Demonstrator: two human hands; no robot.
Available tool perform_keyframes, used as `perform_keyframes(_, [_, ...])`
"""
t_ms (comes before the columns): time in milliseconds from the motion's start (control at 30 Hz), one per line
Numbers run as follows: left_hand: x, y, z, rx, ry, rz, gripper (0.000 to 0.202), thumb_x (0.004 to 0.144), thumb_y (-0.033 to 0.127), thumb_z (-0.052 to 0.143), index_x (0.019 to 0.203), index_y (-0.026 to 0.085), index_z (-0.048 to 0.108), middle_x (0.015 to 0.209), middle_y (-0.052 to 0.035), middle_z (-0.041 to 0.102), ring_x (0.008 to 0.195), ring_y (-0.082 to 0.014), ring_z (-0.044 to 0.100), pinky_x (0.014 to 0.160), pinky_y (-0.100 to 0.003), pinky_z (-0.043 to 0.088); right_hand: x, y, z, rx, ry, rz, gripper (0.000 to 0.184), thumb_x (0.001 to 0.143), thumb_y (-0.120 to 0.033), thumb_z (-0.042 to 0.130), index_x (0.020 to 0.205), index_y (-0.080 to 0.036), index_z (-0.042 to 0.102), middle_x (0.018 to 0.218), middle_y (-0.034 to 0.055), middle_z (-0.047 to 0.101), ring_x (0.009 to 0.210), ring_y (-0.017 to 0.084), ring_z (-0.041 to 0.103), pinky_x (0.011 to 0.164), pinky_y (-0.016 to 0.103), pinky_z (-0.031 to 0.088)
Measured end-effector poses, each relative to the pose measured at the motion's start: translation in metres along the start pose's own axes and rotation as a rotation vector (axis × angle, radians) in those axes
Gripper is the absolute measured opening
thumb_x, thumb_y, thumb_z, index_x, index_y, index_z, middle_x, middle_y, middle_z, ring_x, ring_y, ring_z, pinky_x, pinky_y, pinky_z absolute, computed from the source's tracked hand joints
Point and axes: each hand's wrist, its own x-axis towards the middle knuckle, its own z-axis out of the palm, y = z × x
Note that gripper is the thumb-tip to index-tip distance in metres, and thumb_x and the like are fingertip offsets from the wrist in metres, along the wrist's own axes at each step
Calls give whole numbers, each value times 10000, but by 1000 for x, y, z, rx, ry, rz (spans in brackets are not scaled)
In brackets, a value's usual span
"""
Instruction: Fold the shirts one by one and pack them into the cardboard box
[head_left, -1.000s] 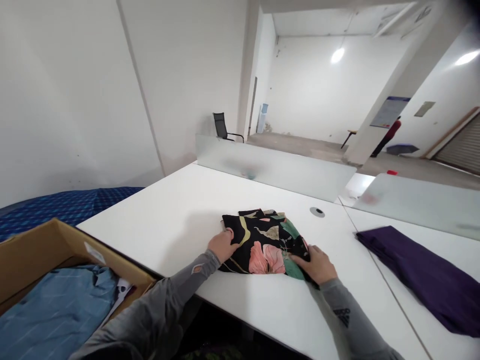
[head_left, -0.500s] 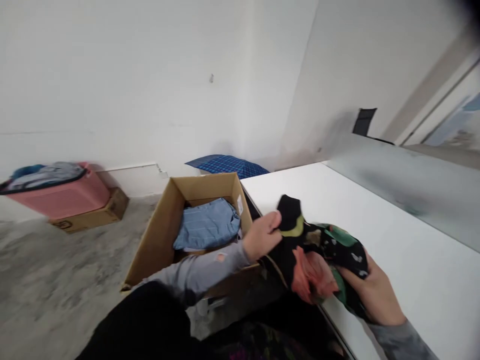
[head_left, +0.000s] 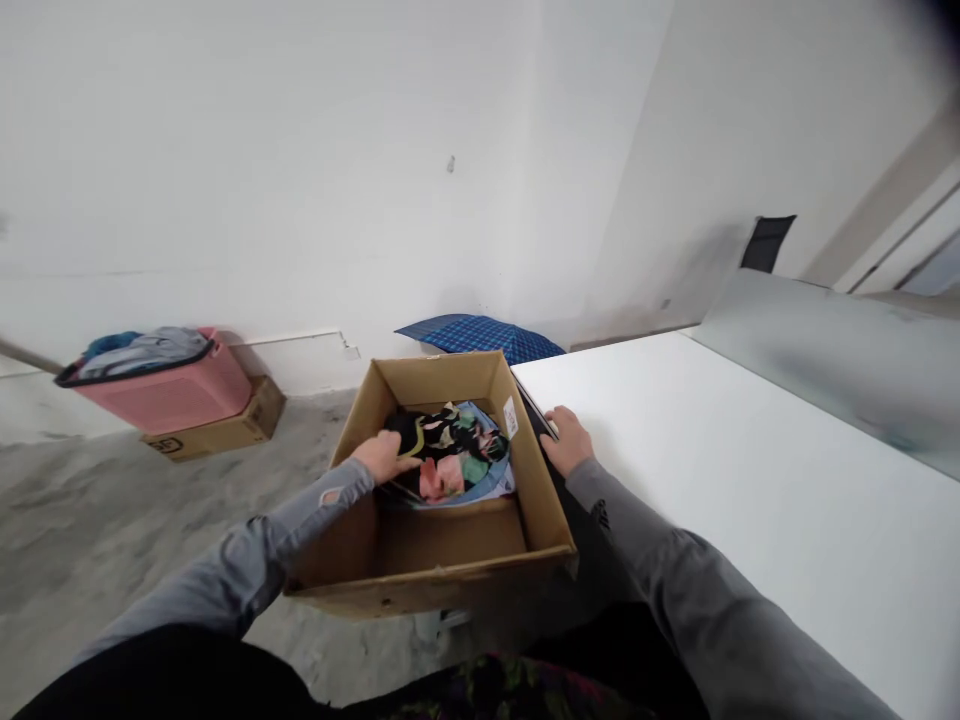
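A folded black garment with pink and green flowers (head_left: 448, 457) lies inside an open cardboard box (head_left: 442, 580), on top of a blue garment (head_left: 491, 482). My left hand (head_left: 385, 456) is down in the box, fingers pressed on the floral garment's left edge. My right hand (head_left: 568, 440) rests at the corner of the white table (head_left: 750, 470), beside the box's right wall; its fingers curl over the table's edge and hold nothing that I can see.
A pink basket (head_left: 161, 388) full of clothes sits on a flat cardboard box (head_left: 217, 430) by the wall at left. A blue checked umbrella (head_left: 480, 335) lies behind the box. A frosted divider (head_left: 832, 345) runs along the table's far side. The floor is grey concrete.
Both hands lifted the floral garment off the table and carried it left into the box. My right hand let go and moved to the table corner. The view swung left.
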Motion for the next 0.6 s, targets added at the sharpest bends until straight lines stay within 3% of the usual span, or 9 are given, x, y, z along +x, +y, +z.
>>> perform_keyframes(100, [-39, 16, 41, -147, -469, 332, 348, 602, 510, 764, 632, 230, 559, 577, -20, 579, 630, -227, 611, 651, -293, 466, -62, 17, -24, 72, -84, -143, 254, 819, -275, 553, 1042, -182, 631, 1190, 118, 611, 1159, 257, 547, 1026, 423, 426])
perform_keyframes(133, [-54, 24, 52, -143, -573, 451, 330, 592, 490, 773, 657, 235, 575, 573, -20, 587, 590, -226, 601, 619, -299, 469, -85, 20, -34, 101, -144, -202, 277, 840, -334, 562, 1071, -196, 630, 1200, 111, 617, 1163, 254, 550, 1023, 421, 433])
perform_keyframes(200, [-79, 41, 71, -42, -578, 602, 241, 646, 393, 730, 735, 229, 579, 622, -40, 613, 582, -240, 606, 607, -320, 479, -127, 23, -50, 121, -288, -314, 394, 818, -400, 625, 1164, -211, 616, 1294, 116, 584, 1223, 269, 517, 1041, 428, 426])
perform_keyframes(267, [-96, 57, 84, 99, -502, 666, 131, 716, 280, 627, 812, 215, 566, 698, -73, 640, 630, -256, 631, 636, -335, 493, -159, 25, -57, 92, -396, -374, 503, 798, -356, 656, 1273, -214, 568, 1389, 123, 515, 1285, 278, 467, 1068, 434, 409])
perform_keyframes(367, [-111, 81, 94, 241, -519, 725, 175, 754, 203, 531, 927, 199, 561, 792, -110, 669, 685, -268, 654, 653, -344, 502, -180, 32, -53, 8, -394, -340, 457, 830, -180, 553, 1286, -217, 556, 1420, 112, 487, 1294, 253, 463, 1064, 433, 424])
perform_keyframes(433, [-118, 97, 100, 252, -517, 741, 198, 786, 241, 516, 973, 191, 561, 812, -121, 673, 693, -283, 655, 634, -354, 495, -183, 38, -47, -63, -337, -291, 425, 810, -91, 495, 1204, -210, 599, 1413, 108, 492, 1274, 258, 481, 1047, 457, 440])
perform_keyframes(500, [-117, 110, 104, 184, -528, 737, 224, 832, 377, 514, 951, 197, 574, 795, -115, 668, 693, -291, 651, 609, -353, 482, -183, 42, -45, -114, -293, -269, 433, 784, -60, 483, 1177, -198, 604, 1447, 111, 451, 1280, 272, 473, 1050, 478, 436])
perform_keyframes(600, [-94, 115, 107, -1, -611, 588, 392, 858, 581, 450, 795, 217, 581, 713, -82, 643, 696, -264, 648, 622, -328, 475, -188, 42, -52, -140, -248, -301, 456, 805, -79, 475, 1238, -188, 567, 1524, 110, 334, 1324, 281, 424, 1062, 472, 433])
